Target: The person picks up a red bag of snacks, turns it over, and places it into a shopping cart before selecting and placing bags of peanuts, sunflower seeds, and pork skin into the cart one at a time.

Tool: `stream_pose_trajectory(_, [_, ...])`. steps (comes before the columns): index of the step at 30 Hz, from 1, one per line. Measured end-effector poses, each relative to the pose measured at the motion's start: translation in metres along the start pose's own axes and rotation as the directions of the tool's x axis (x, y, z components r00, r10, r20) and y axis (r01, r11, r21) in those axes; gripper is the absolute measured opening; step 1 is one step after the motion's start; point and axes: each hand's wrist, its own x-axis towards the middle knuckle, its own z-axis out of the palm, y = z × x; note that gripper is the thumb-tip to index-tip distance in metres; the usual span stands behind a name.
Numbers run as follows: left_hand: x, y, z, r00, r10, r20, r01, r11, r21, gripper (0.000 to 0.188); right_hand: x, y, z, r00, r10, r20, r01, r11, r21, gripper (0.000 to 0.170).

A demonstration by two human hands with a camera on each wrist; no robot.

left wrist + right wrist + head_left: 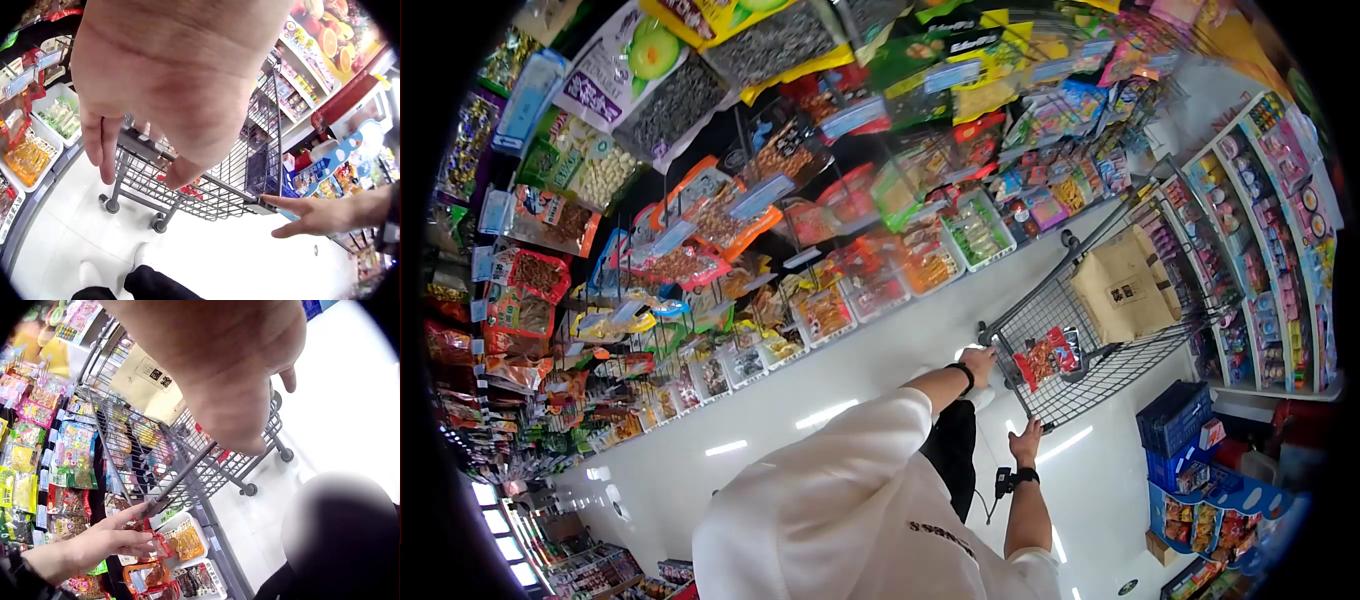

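Note:
A wire shopping cart stands ahead of the person, a brown paper bag and red snack packs inside it. The left hand is at one end of the cart's handle; in the right wrist view that hand has its fingers extended against the handle's end. At the opposite end, the right hand reaches the handle corner, and the left wrist view shows its fingers fairly straight there. Each hand's own wrist view shows its palm side large, partly covering the handle.
Shelves of hanging snack bags and a row of white bins run along the left. Beyond the cart stands a curved shelf of small goods. Blue crates and a blue snack display are on the right.

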Motion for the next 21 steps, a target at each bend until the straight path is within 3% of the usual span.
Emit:
stream_pose_trajectory(3, [-0.008,-0.021,0.026,0.996,0.034,-0.088,-0.036,0.999,-0.019,0.065,-0.021,-0.017,0.009,0.999,0.04,0.015,-0.04,0.999,-0.023,0.09])
stream_pose_trajectory(7, [-0.034,-0.036,0.024,1.0,0.01,-0.001,-0.01,0.998,-0.066,0.059,-0.047,-0.038,0.036,0.992,0.126,0.022,-0.127,0.991,0.038,0.096])
stream_pose_trajectory(11, [-0.052,-0.054,0.048,0.999,-0.008,-0.042,0.003,0.994,-0.11,0.06,-0.073,-0.052,0.06,0.991,0.13,0.032,-0.132,0.989,0.074,0.101])
stream_pose_trajectory(17, [-0.096,-0.064,0.067,1.0,-0.006,0.014,0.006,0.999,-0.043,0.066,-0.112,-0.069,0.094,0.981,0.184,0.066,-0.189,0.978,0.086,0.106])
stream_pose_trajectory(21, [-0.129,-0.064,0.077,1.0,-0.008,0.02,0.009,0.998,-0.056,0.069,-0.149,-0.084,0.12,0.979,0.203,-0.033,-0.199,0.974,0.111,0.104])
